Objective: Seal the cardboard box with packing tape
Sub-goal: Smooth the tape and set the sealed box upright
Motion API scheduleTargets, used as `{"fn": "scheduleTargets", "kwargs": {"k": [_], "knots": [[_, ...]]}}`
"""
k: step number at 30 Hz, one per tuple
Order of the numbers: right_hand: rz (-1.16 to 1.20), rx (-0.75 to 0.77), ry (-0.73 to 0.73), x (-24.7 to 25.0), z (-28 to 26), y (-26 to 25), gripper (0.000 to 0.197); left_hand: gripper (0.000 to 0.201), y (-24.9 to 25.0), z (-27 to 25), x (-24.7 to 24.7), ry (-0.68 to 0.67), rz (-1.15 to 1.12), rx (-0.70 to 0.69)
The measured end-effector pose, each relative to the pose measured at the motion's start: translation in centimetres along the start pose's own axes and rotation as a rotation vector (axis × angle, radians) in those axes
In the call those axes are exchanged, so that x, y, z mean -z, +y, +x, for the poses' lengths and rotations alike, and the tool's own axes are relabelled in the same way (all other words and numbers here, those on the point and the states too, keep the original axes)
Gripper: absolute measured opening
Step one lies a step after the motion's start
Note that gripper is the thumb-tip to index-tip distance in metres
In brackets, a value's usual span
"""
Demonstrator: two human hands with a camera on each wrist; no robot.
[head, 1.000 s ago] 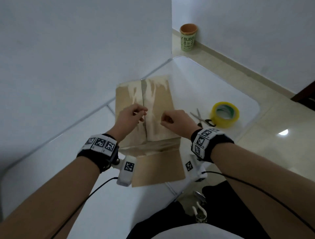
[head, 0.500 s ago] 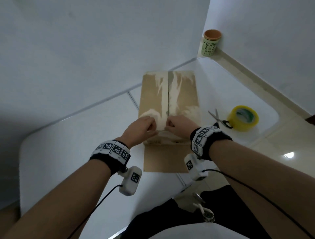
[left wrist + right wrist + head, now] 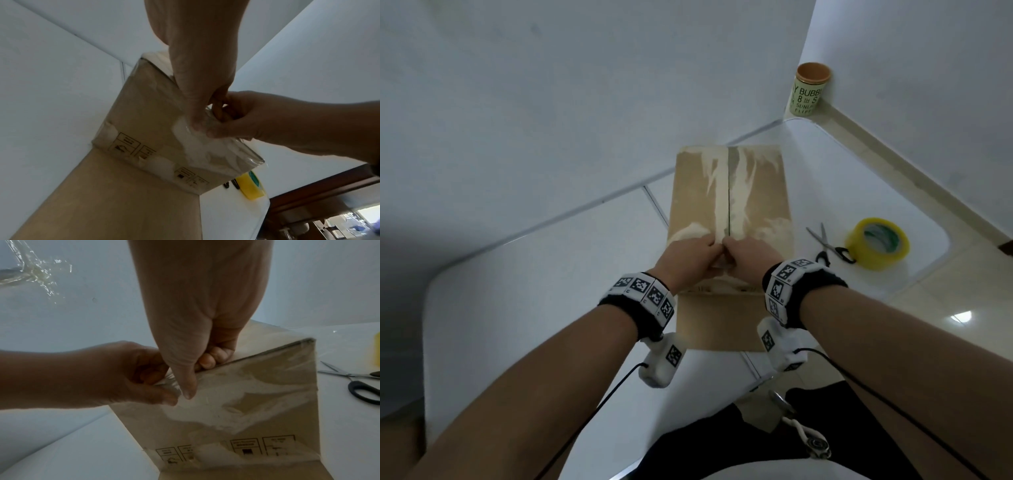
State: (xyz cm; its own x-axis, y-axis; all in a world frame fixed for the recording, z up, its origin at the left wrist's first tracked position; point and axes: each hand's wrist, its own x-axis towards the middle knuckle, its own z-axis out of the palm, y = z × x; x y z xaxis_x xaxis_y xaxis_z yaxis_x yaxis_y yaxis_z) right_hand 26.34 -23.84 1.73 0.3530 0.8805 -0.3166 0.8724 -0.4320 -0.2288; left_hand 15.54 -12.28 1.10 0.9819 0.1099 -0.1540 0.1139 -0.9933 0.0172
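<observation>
A brown cardboard box stands on the white table with its top flaps closed and pale, wrinkled clear tape along the centre seam. My left hand and right hand meet at the near edge of the top, knuckles touching. Both pinch a bunched bit of clear tape right at the seam's near end, seen too in the left wrist view as clear tape. More clear film lies wrinkled down the box's near face. The yellow tape roll lies to the right of the box.
Scissors lie between the box and the roll. A flat cardboard sheet lies under the box, reaching toward me. A green canister stands on the floor in the room's corner. A crumpled clear tape scrap shows at upper left.
My hands have slid from the middle of the box top back to its near edge and come together. They were apart a second ago.
</observation>
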Motion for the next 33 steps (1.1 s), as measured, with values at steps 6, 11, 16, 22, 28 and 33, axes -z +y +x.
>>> {"fn": "scheduleTargets", "kwargs": {"k": [6, 11, 16, 22, 28, 33], "knots": [[0.021, -0.019, -0.060, 0.6, -0.1, 0.0, 0.012, 0.031, -4.2, -2.5, 0.5, -0.085, 0.015, 0.023], [0.008, -0.027, -0.074, 0.6, -0.1, -0.1, 0.012, 0.038, -7.1, -3.8, 0.1, -0.131, -0.278, 0.118], [0.002, -0.026, -0.095, 0.8, -0.1, -0.2, 0.014, 0.051, -8.3, -4.8, -0.2, -0.194, -0.423, 0.364], [-0.038, -0.009, -0.113, 1.4, -0.2, -0.7, 0.012, 0.036, -7.0, -3.0, 1.8, -0.290, -0.235, 0.242], [-0.049, -0.022, -0.095, 1.2, -0.4, -1.0, 0.012, 0.046, -5.1, -3.7, 0.8, -0.262, -0.155, 0.380], [-0.012, 0.007, -0.027, 0.6, -0.7, -0.5, 0.009, 0.070, -2.3, -1.7, 2.5, -0.130, -0.075, 0.221]]}}
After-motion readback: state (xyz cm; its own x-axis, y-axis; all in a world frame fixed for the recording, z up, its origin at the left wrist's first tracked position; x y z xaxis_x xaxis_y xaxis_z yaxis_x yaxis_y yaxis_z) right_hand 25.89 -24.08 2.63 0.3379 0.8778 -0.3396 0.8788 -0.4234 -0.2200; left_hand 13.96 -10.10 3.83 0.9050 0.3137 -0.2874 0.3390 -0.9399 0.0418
